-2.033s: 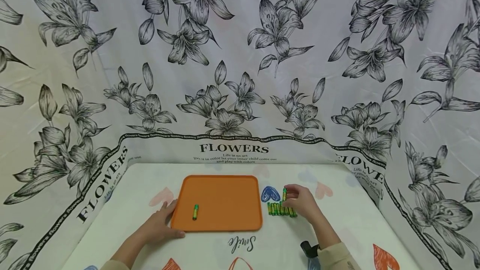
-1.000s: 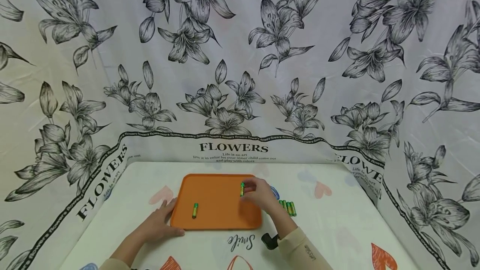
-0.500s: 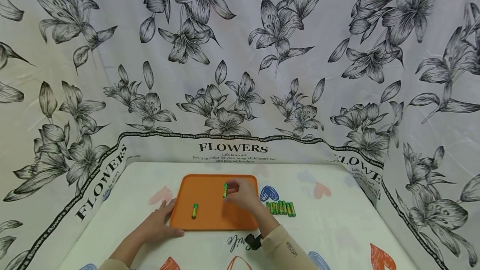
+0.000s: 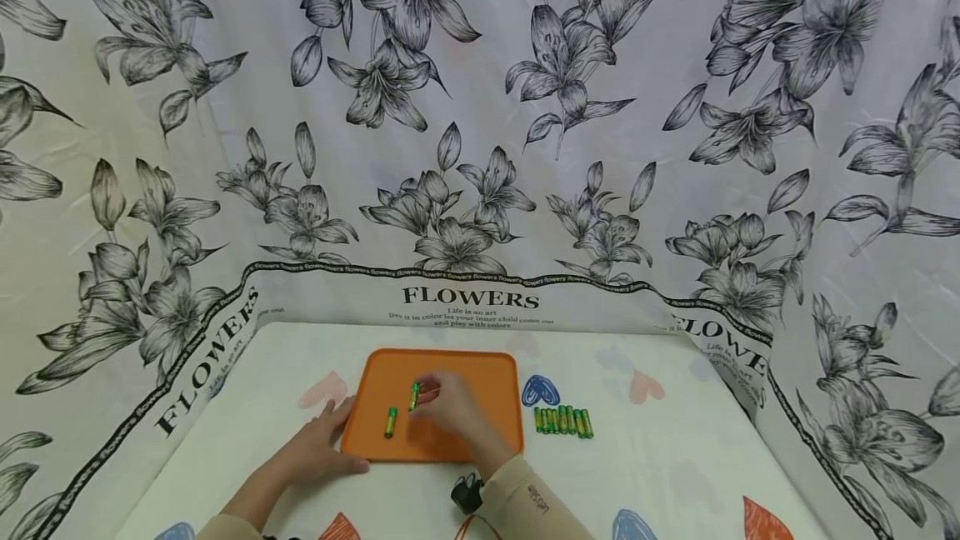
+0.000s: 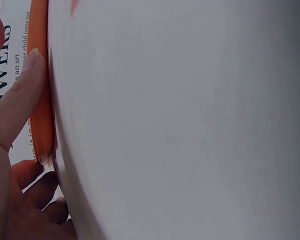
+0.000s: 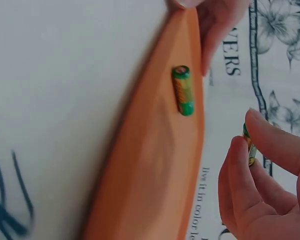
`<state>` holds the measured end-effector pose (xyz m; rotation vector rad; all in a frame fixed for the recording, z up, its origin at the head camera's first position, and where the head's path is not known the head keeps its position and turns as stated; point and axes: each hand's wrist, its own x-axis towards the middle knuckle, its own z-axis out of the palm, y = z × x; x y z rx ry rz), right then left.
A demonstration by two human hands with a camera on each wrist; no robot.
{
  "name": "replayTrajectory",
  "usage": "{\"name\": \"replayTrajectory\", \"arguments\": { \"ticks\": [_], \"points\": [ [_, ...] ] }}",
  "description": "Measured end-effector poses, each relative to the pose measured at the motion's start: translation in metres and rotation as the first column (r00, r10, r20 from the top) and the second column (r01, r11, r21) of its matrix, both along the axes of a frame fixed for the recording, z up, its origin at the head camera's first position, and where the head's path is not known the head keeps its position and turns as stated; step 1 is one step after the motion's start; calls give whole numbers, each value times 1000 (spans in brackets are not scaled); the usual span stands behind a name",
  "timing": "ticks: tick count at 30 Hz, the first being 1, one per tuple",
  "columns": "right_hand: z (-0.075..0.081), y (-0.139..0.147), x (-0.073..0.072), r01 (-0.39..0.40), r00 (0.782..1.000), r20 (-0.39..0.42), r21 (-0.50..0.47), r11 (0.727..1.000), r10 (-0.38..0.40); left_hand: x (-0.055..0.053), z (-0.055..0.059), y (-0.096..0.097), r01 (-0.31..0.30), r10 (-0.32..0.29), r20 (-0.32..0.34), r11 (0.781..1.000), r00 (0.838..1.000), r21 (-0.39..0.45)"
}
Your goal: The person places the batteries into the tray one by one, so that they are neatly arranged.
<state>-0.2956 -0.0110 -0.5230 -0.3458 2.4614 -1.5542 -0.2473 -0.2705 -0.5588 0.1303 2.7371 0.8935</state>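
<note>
An orange tray (image 4: 480, 373) lies on the table, its left front corner held by my left hand (image 4: 318, 444). In the left wrist view the thumb (image 5: 27, 92) lies along the tray's side, with the other fingers bent past the corner. My right hand (image 4: 450, 405) pinches a green and yellow battery (image 6: 252, 150) between thumb and fingertips, upright above the tray. Another battery (image 4: 390, 423) rests on the tray's left part, just left of the held one. Right of the tray, several batteries (image 4: 562, 422) lie side by side in a row.
A white tablecloth (image 4: 645, 473) printed with hearts and the word Smile covers the table. Floral curtains (image 4: 480, 107) hang behind and at both sides. A dark device (image 4: 467, 493) sits at my right wrist.
My right hand has lifted a battery from the row on the right and carried it leftward over the tray, near the battery lying there. My left hand has stayed at the tray's corner.
</note>
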Motion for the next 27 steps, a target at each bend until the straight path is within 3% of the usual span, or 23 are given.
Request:
{"name": "replayTrajectory", "arguments": {
  "ticks": [9, 27],
  "points": [
    [-27, -23, 2, 2, 1000, -12, 50, 999, -1, 0, 1, 1, 13, -13, -13, 1000, 1000, 8],
    [-33, -41, 4, 63, 997, 39, 192, 979, -72, 0, -2, -2, 13, -13, -12, 1000, 1000, 7]
  ]
}}
